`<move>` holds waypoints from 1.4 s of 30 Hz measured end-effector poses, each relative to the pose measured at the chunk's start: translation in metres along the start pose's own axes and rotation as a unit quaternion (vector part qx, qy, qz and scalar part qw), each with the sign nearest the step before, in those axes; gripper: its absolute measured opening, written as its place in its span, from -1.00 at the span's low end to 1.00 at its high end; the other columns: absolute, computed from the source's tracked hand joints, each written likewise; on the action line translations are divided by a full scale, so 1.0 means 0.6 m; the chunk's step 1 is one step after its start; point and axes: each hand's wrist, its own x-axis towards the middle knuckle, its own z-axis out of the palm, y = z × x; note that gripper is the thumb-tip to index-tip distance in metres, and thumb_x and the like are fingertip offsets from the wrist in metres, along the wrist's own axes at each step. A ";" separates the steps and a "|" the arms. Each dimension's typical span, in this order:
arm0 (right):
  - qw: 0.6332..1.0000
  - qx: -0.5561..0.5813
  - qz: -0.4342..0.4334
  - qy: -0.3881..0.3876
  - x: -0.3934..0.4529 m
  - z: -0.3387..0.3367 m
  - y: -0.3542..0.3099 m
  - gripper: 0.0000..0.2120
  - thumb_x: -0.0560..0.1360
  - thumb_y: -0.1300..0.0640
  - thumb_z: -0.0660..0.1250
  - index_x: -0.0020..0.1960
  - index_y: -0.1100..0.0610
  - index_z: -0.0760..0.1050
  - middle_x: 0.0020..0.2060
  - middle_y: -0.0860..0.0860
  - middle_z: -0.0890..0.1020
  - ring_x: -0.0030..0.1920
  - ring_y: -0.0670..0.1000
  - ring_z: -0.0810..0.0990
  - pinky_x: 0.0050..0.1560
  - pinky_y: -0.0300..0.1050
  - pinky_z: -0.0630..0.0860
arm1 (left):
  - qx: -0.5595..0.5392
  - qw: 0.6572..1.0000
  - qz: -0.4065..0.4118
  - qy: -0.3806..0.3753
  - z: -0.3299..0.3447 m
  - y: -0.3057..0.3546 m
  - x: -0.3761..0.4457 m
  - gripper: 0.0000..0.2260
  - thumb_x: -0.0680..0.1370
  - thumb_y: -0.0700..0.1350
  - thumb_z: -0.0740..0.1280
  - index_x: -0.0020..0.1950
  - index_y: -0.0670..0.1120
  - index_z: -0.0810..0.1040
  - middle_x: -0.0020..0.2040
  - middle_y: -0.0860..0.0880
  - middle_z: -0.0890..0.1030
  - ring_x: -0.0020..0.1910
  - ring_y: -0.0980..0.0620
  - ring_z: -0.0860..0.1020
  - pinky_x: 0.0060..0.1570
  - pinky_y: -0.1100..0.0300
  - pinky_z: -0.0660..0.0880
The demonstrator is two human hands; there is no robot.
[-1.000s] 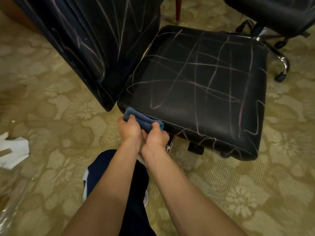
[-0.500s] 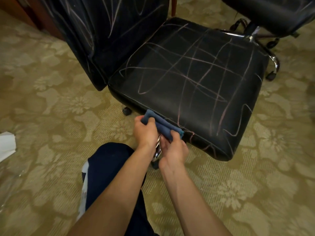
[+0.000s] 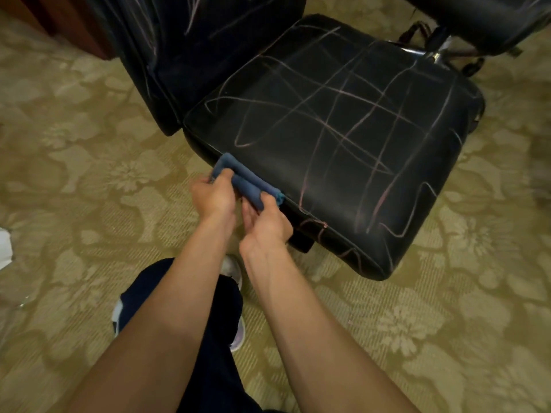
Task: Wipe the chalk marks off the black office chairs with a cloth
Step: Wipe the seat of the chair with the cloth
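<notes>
Head view: chair seat [image 3: 343,129] crisscrossed with pinkish chalk lines.

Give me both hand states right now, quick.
Left hand: closed, gripping the folded blue cloth at the chair seat edge.
Right hand: closed, pinching the same cloth.
</notes>
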 end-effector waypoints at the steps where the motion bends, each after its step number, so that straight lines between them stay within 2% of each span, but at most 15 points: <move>1: 1.000 0.001 -0.003 -0.001 -0.001 -0.005 -0.002 -0.91 0.54 0.29 0.38 -0.14 0.22 0.52 -0.20 0.14 0.65 -0.26 0.05 0.67 0.00 -0.05 0.65 | 0.004 1.000 -0.001 0.000 0.002 -0.004 -0.009 -0.78 0.55 -0.14 0.40 0.14 -0.19 0.53 -0.04 -0.09 0.65 -0.11 0.01 0.66 -0.21 0.19 0.59; 4: 1.000 0.013 -0.012 0.008 -0.002 -0.036 -0.019 -0.95 0.53 0.30 0.39 -0.11 0.24 0.54 -0.18 0.18 0.67 -0.23 0.11 0.68 0.02 0.04 0.66 | 0.006 1.000 0.002 -0.030 0.008 -0.024 -0.050 -0.83 0.53 -0.11 0.44 0.00 -0.19 0.59 -0.14 -0.08 0.68 -0.16 0.00 0.69 -0.21 0.15 0.62; 6: 0.999 0.019 -0.018 0.019 -0.006 -0.074 -0.035 -0.97 0.53 0.29 0.38 -0.08 0.25 0.56 -0.15 0.20 0.68 -0.22 0.12 0.69 -0.10 -0.03 0.67 | 0.010 0.997 -0.006 -0.074 0.008 -0.043 -0.086 -0.89 0.54 -0.12 0.43 -0.06 -0.16 0.61 -0.18 -0.06 0.68 -0.19 0.02 0.69 -0.24 0.18 0.60; 8: 0.999 0.022 -0.020 0.021 -0.013 -0.118 -0.049 -0.89 0.53 0.25 0.38 0.02 0.28 0.57 -0.07 0.21 0.70 -0.16 0.11 0.72 -0.15 -0.10 0.67 | 0.025 0.994 -0.017 -0.103 0.007 -0.066 -0.118 -0.90 0.54 -0.13 0.43 -0.04 -0.15 0.60 -0.18 -0.05 0.67 -0.20 0.05 0.68 -0.28 0.23 0.55; 11: 0.999 0.020 -0.027 0.018 -0.024 -0.152 -0.062 -0.86 0.55 0.22 0.36 0.08 0.27 0.56 -0.03 0.20 0.70 -0.08 0.10 0.72 -0.03 -0.11 0.65 | 0.022 0.992 -0.019 -0.123 0.007 -0.083 -0.137 -0.91 0.55 -0.15 0.42 0.01 -0.14 0.60 -0.12 -0.06 0.68 -0.12 0.03 0.68 -0.23 0.24 0.55; 14: 1.000 0.020 -0.021 0.002 -0.023 -0.126 -0.067 -0.90 0.58 0.23 0.34 0.05 0.25 0.55 -0.02 0.20 0.69 -0.06 0.10 0.70 0.03 -0.10 0.63 | 0.013 0.993 -0.028 -0.115 0.010 -0.065 -0.125 -0.93 0.56 -0.15 0.41 0.00 -0.13 0.59 -0.12 -0.07 0.67 -0.15 0.04 0.67 -0.28 0.26 0.54; 17: 1.000 0.023 -0.009 -0.004 -0.012 -0.082 -0.061 -0.92 0.57 0.27 0.34 0.04 0.27 0.53 -0.05 0.21 0.67 -0.14 0.10 0.69 -0.03 -0.10 0.65 | -0.013 0.995 -0.030 -0.093 0.011 -0.035 -0.101 -0.93 0.56 -0.19 0.38 -0.12 -0.11 0.55 -0.20 -0.05 0.63 -0.23 0.04 0.63 -0.40 0.32 0.50; 19: 1.000 0.026 0.000 -0.003 -0.004 -0.052 -0.042 -0.97 0.57 0.29 0.34 -0.03 0.26 0.51 -0.08 0.21 0.66 -0.14 0.12 0.68 0.02 -0.04 0.64 | -0.011 0.997 -0.016 -0.073 0.012 -0.019 -0.075 -0.89 0.57 -0.20 0.36 -0.16 -0.11 0.52 -0.22 -0.05 0.61 -0.21 0.00 0.63 -0.34 0.28 0.55; 22: 0.999 0.036 0.029 -0.007 0.009 -0.006 -0.001 -0.88 0.56 0.26 0.37 0.06 0.29 0.53 -0.03 0.25 0.67 -0.03 0.22 0.70 0.14 0.15 0.61 | -0.041 0.998 -0.019 -0.037 0.013 -0.001 -0.038 -0.95 0.58 -0.21 0.35 -0.07 -0.16 0.54 -0.11 -0.15 0.65 -0.10 -0.09 0.67 -0.07 0.03 0.65; 25: 0.998 0.039 0.037 -0.021 0.015 0.026 0.022 -0.75 0.55 0.26 0.37 0.17 0.37 0.51 0.03 0.29 0.65 0.02 0.28 0.67 0.16 0.21 0.59 | -0.077 0.996 -0.035 -0.015 0.016 0.012 -0.013 -0.90 0.60 -0.19 0.33 0.06 -0.20 0.53 -0.01 -0.16 0.65 -0.04 -0.08 0.66 -0.07 0.10 0.64; 29: 0.997 0.021 0.056 -0.039 0.005 0.005 0.010 -0.80 0.56 0.20 0.37 0.11 0.31 0.58 0.03 0.26 0.67 0.01 0.21 0.68 0.12 0.13 0.61 | -0.003 0.999 -0.013 -0.037 0.020 0.006 -0.020 -0.90 0.58 -0.09 0.36 -0.09 -0.08 0.51 -0.08 -0.09 0.64 -0.05 -0.07 0.66 -0.01 0.02 0.63; 32: 0.997 0.007 0.068 -0.045 -0.013 -0.070 -0.012 -0.77 0.57 0.17 0.36 0.15 0.29 0.58 0.03 0.25 0.69 -0.04 0.17 0.70 0.02 0.07 0.64 | 0.054 0.996 0.019 -0.072 0.011 -0.026 -0.070 -0.85 0.53 -0.05 0.40 0.02 -0.10 0.56 -0.08 -0.09 0.67 -0.08 -0.04 0.68 -0.05 0.06 0.63; 35: 0.999 -0.023 0.038 -0.022 -0.023 -0.157 -0.039 -0.70 0.56 0.16 0.36 0.23 0.29 0.57 0.09 0.23 0.68 -0.09 0.10 0.68 -0.11 -0.08 0.61 | 0.092 0.989 0.047 -0.109 0.000 -0.074 -0.126 -0.83 0.54 -0.09 0.40 0.10 -0.11 0.58 -0.06 -0.03 0.67 -0.07 0.05 0.66 -0.08 0.16 0.59; 39: 0.999 -0.050 0.007 -0.014 -0.029 -0.201 -0.076 -0.71 0.56 0.15 0.34 0.26 0.21 0.56 0.09 0.14 0.69 -0.04 0.03 0.68 -0.08 -0.18 0.55 | 0.073 0.986 0.045 -0.140 -0.004 -0.111 -0.161 -0.82 0.56 -0.09 0.39 0.13 -0.11 0.59 -0.03 -0.04 0.68 -0.05 0.08 0.67 -0.06 0.17 0.61; 42: 0.998 -0.059 0.003 -0.009 -0.034 -0.184 -0.085 -0.76 0.56 0.16 0.35 0.21 0.20 0.57 0.04 0.13 0.71 -0.01 0.04 0.69 -0.07 -0.18 0.56 | 0.067 0.987 0.067 -0.128 0.002 -0.105 -0.158 -0.86 0.57 -0.09 0.38 0.07 -0.11 0.60 -0.08 -0.03 0.68 -0.09 0.09 0.67 -0.18 0.27 0.54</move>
